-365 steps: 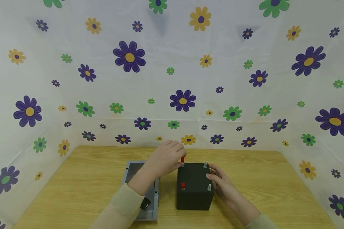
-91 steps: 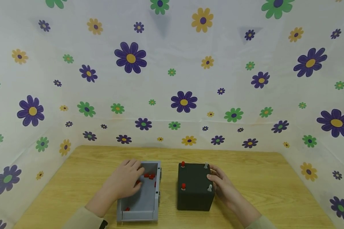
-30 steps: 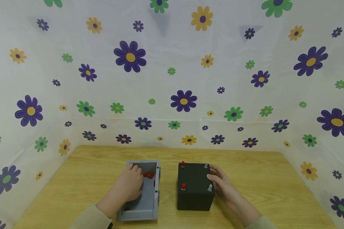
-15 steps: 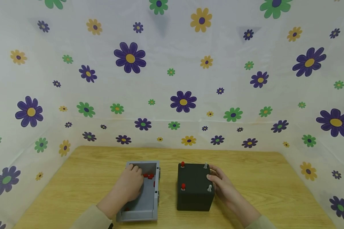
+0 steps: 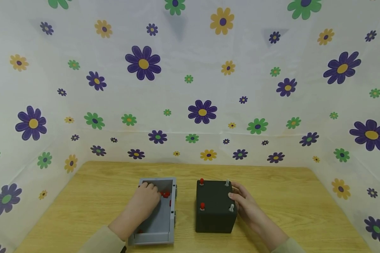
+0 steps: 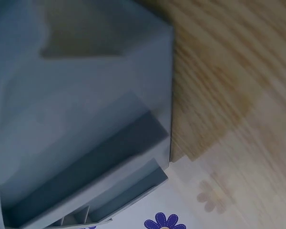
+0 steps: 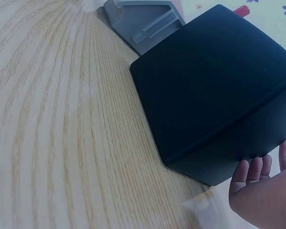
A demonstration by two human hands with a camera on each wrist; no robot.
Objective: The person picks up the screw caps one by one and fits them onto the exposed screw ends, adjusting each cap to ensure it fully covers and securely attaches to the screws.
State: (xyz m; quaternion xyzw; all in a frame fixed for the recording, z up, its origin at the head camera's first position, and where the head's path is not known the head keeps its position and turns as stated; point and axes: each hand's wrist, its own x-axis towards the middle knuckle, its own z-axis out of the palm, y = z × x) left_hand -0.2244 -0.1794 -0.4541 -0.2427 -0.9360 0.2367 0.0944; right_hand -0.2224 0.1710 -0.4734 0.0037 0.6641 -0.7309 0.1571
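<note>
My left hand reaches into a grey bin, its fingers bent down and the fingertips hidden. Close by its fingers lie several small red caps on the bin floor. My right hand grips a black box at its right side, thumb on the top edge and fingers along the side. On the box's top, the two left switch posts wear red caps, the near one and the far one. Both right metal switch posts are bare, the near one and the far one.
Bin and box stand side by side on a wooden table, a narrow gap between them. A white flowered cloth rises behind and at both sides. One more red cap lies at the bin's near end.
My left hand has left the box's far-left post, which now shows a red cap, and moved into the bin. Lately it shifts slightly right, toward the caps. The right hand keeps its place.
</note>
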